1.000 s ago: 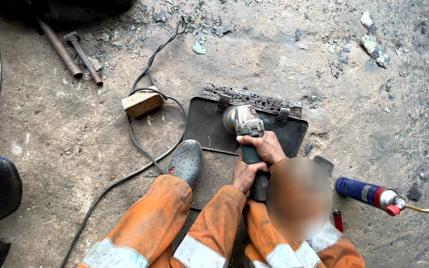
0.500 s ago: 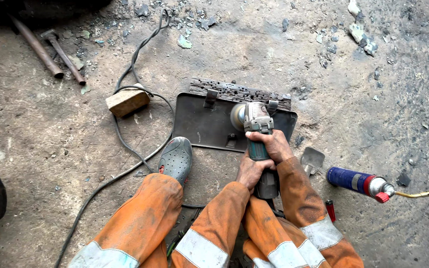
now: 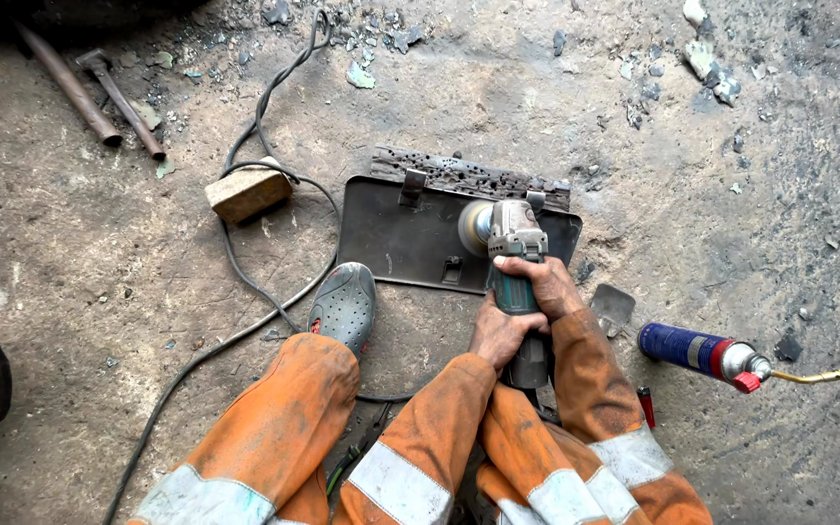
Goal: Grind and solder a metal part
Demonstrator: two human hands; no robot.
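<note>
Both hands point(image 3: 522, 311) on grinder point(image 3: 512, 267), mid-plate point(image 3: 391, 233).

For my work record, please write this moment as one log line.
left hand: holds angle grinder rear | right hand: holds its body | disc on dark metal plate | foot at plate edge | blue gas canister right

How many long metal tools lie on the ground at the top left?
2: a rusty bar and a hammer just right of it, side by side, both slanting. More may be hidden beyond the picture's edge.
</note>
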